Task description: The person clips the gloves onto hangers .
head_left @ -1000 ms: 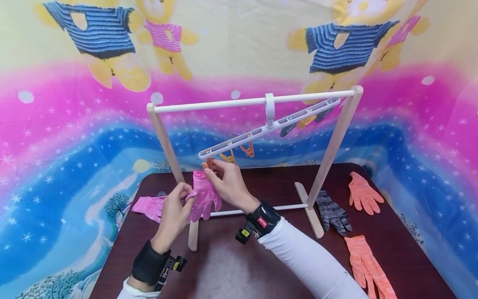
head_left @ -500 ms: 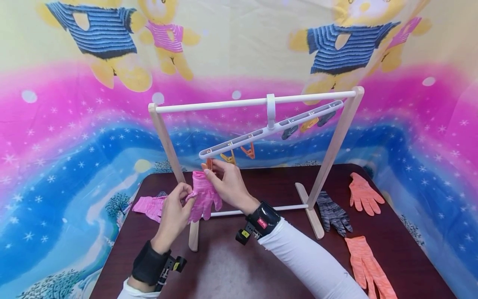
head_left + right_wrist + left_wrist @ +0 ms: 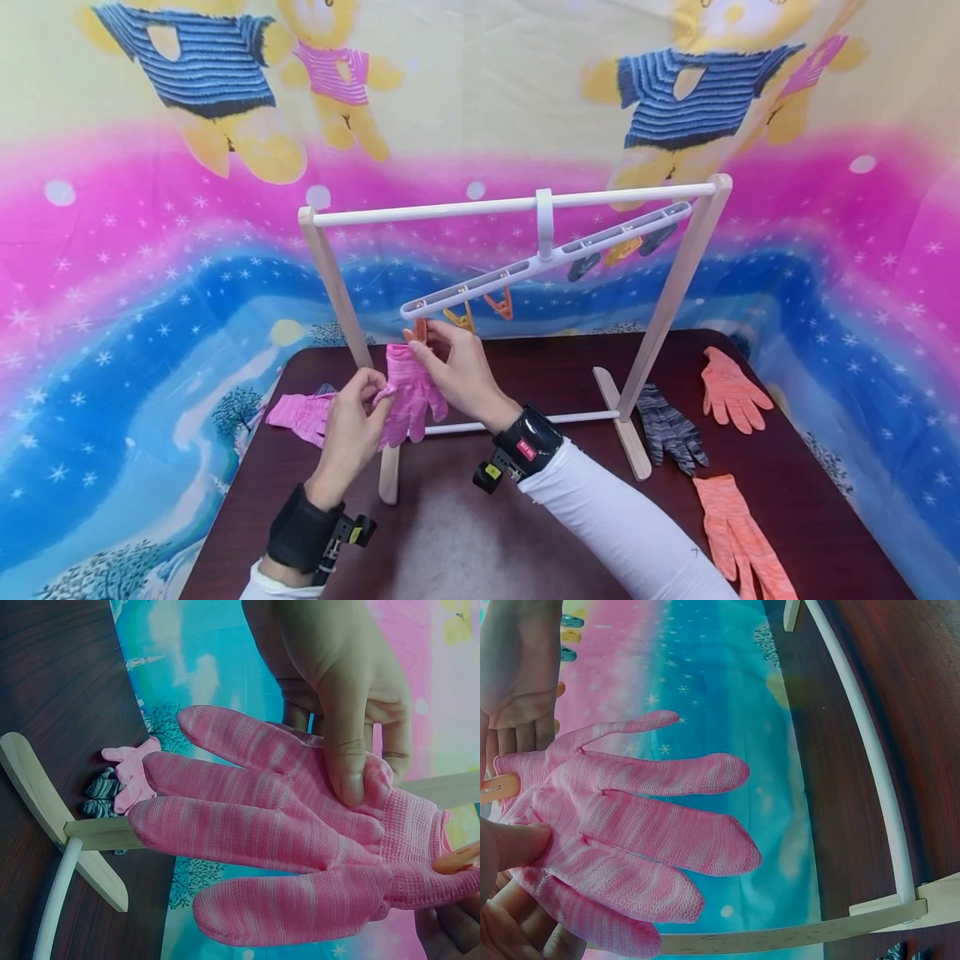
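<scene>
Hardly anything has moved since — the pink glove sits between the grips, long axis near upright, its fingers downward; left hand pinches its edge, right hand the orange clip.

Nothing legible — just small, blurred lettering on the red label of the right wristband.

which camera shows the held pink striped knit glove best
Left wrist: the pink striped knit glove fills much of it, all five fingers showing. Right wrist shows it close too, but only four fingers plainly; head shows it small, partly covered.
</scene>
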Motion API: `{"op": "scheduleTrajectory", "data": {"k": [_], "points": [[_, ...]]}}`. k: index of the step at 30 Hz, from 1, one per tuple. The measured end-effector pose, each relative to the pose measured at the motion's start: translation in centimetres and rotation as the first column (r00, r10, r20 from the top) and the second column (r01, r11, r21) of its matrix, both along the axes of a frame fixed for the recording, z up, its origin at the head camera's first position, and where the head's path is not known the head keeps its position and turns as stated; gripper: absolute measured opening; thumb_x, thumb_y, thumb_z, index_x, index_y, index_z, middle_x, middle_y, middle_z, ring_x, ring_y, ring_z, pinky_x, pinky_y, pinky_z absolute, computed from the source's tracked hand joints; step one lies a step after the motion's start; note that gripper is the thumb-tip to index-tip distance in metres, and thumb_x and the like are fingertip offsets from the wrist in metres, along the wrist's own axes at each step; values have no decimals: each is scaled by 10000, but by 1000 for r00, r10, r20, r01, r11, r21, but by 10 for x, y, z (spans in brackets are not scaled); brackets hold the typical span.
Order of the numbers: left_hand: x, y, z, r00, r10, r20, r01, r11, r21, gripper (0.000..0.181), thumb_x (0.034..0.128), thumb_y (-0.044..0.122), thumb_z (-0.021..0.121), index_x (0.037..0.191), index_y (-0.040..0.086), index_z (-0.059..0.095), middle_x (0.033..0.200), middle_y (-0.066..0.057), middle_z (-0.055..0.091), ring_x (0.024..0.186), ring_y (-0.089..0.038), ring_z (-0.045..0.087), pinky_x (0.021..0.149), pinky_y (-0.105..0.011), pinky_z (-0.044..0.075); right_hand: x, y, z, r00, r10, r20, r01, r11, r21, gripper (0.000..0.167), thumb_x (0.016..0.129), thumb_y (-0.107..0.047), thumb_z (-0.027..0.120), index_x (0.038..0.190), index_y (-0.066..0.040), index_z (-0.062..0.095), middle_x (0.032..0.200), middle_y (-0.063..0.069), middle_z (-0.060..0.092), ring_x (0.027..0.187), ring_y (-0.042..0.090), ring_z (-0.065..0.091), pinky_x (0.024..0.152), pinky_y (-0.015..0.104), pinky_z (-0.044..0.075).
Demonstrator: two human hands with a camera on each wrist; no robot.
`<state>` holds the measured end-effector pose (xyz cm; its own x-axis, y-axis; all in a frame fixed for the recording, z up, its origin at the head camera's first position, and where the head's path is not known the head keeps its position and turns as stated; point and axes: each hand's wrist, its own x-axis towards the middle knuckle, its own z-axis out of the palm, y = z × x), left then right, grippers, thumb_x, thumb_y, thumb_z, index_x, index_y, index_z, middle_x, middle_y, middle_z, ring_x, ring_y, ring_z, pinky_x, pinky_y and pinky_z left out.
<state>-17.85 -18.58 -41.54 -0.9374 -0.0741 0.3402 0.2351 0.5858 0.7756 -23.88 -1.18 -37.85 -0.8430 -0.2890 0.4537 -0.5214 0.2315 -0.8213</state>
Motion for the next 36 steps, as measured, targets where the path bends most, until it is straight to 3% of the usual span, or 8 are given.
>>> {"op": "scheduleTrajectory", "data": {"k": [11,19,26,30,36], "points": [[-2,-3,-2,1000,3,7,-3,1000,-9,152,942,36,683,1043,58,572,891,-112,673,709,-160,540,556,-216,398,1,0,0,999,-14,35,14,1000,-17,318,966,-177,688,1263,-68,663,1129,113,767,984,190,748,813,247,583],[-3,-5,-3,1000,-19,13,19,1000,-3,351,939,23,679,1263,66,550,1099,-185,745,946,-260,724,706,-200,513,-1,2,-4,999,-24,44,23,1000,3,351,954,-211,706,1277,-78,672,1177,109,752,1081,195,729,892,303,582],[-5,-7,-6,999,-8,40,8,1000,-6,418,943,51,681,1333,65,533,1073,-193,755,915,-288,738,714,-188,522,-1,7,-10,997,-8,72,9,1000,-12,325,971,-241,685,1253,-79,682,1169,89,748,1031,182,735,875,277,579],[-6,-7,-10,998,18,67,-16,1000,-21,414,946,79,685,1333,70,538,1074,-185,753,901,-282,728,730,-265,549,-1,11,-13,998,-23,61,24,1000,-10,297,1018,-256,609,1229,-66,696,1151,98,752,1023,191,720,866,310,573],[-9,-9,-17,993,55,108,-51,998,-38,407,950,106,686,1330,78,543,1202,-199,708,1072,-320,704,891,-487,565,-2,16,-23,998,-55,34,55,998,-16,321,1059,-251,517,1200,-37,711,1132,114,756,1087,225,692,945,401,545]]}}
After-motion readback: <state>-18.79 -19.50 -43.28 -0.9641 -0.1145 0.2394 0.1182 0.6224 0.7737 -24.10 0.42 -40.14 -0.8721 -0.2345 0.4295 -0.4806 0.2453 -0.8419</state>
